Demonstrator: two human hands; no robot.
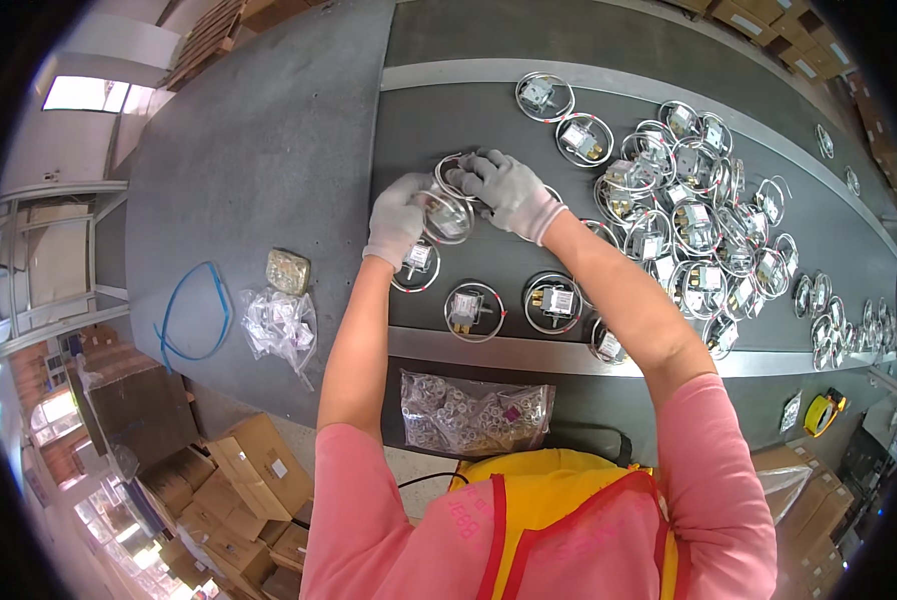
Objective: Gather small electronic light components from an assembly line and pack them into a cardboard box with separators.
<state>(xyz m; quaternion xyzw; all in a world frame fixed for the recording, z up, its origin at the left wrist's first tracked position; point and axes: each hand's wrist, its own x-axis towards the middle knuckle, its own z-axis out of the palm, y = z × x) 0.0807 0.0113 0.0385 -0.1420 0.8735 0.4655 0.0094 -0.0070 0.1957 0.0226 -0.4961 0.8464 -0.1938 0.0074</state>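
Observation:
Both my hands wear pale grey gloves and work close together over a dark belt. My left hand [400, 215] is closed on the edge of a thermostat [446, 217] with a coiled silver capillary tube. From the other side, my right hand [508, 190] reaches over, its fingers bent around another coil just above; what they pinch is partly hidden. Below my left hand lies a thermostat [417, 258] on the belt. Nearer to me rest two more, a thermostat with brass terminals [465, 311] and a thermostat with a white label [553, 301].
A large heap of coiled thermostats [698, 220] covers the belt's right side. On the grey table at left are a blue strap [196, 310], a small bagged block [288, 271] and a clear bag [278, 325]. A bag of small metal parts [473, 412] lies before me. Cardboard boxes [258, 465] stand lower left.

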